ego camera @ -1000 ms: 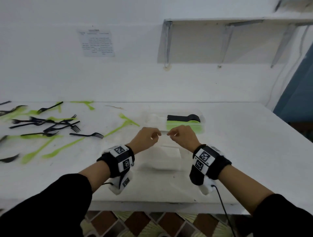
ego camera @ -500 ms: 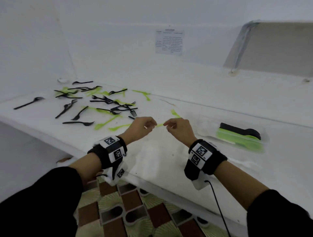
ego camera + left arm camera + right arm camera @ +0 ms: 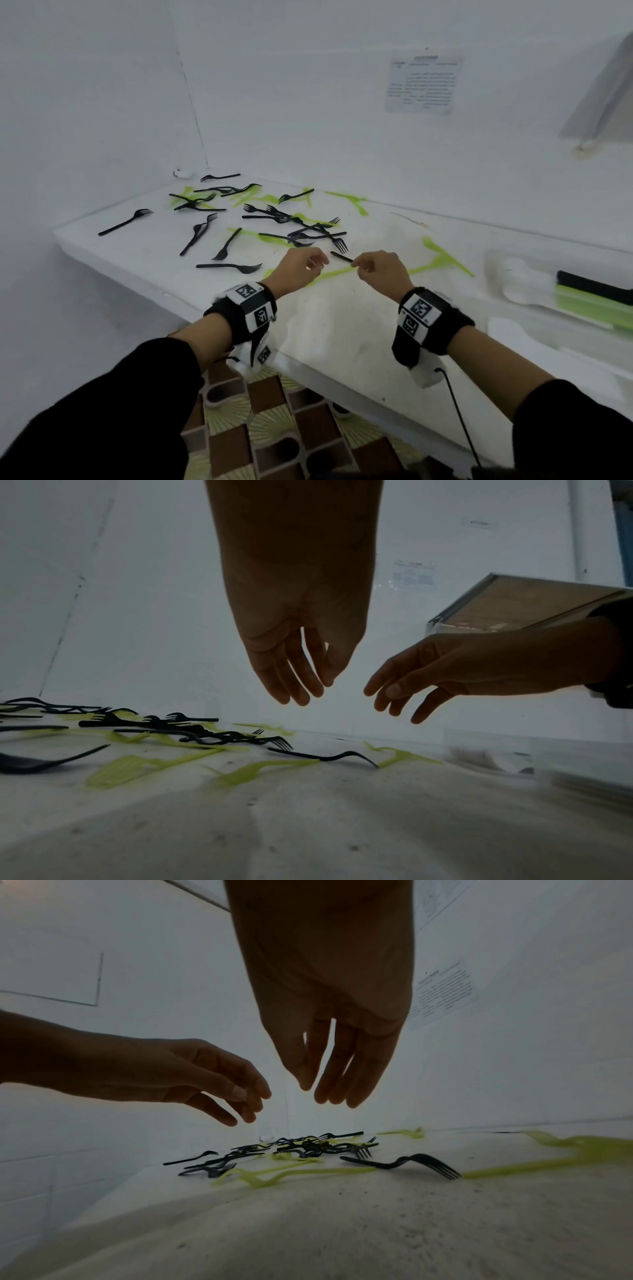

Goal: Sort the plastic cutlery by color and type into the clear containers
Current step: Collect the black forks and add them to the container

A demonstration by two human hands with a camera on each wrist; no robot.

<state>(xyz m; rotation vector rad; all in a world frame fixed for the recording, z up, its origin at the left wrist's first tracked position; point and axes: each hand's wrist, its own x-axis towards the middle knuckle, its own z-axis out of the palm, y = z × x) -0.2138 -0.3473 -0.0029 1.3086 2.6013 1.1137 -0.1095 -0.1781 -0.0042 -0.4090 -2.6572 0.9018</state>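
Observation:
Black forks [image 3: 226,245] and pale green cutlery [image 3: 440,262] lie scattered over the left half of the white table [image 3: 342,335]. Both hands hover a little above it, side by side. My left hand [image 3: 320,263] hangs with loose, nearly straight fingers [image 3: 301,693] and holds nothing. My right hand [image 3: 356,266] is just as relaxed and empty in the right wrist view [image 3: 325,1096]. One black fork [image 3: 340,257] lies on the table between and below the two hands [image 3: 325,757], its tines partly hidden by the right hand in the head view.
At the right stands a clear container [image 3: 493,270] with black, green and white cutlery stacked in it. A wall runs along the far side and the left end of the table. The table's front edge [image 3: 342,377] lies close below my wrists, with tiled floor beneath.
The view has swung left. Both hands have moved from above the clear container to the scattered forks, and their pinched fingers have loosened.

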